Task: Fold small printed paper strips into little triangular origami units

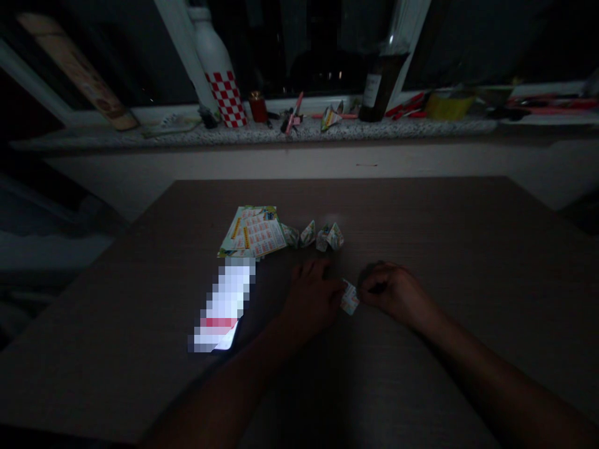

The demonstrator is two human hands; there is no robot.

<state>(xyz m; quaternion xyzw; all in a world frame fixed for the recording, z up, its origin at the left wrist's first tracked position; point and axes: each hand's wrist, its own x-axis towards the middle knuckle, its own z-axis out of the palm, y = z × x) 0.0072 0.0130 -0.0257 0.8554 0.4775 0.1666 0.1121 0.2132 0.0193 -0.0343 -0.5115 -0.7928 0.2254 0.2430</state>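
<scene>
Between my hands, on the brown table, lies a small folded piece of printed paper [350, 300] with white, green and orange print. My left hand [312, 298] rests on the table with bent fingers, its thumb and forefinger at the paper's left edge. At the right edge, my right hand [397, 292] is curled in a pinch against the paper. The dim light hides the exact fingertip contact. Beyond my hands stand several folded paper shapes [307, 234] in a row, beside a stack of printed sheets [255, 232].
A lit phone [222, 308] lies left of my left hand, its screen blurred out. Behind the table [421, 212], a stone windowsill [262, 133] carries a red-checked white bottle [227, 93], a dark labelled bottle [377, 93], a small red jar [257, 107] and another folded paper shape [331, 116].
</scene>
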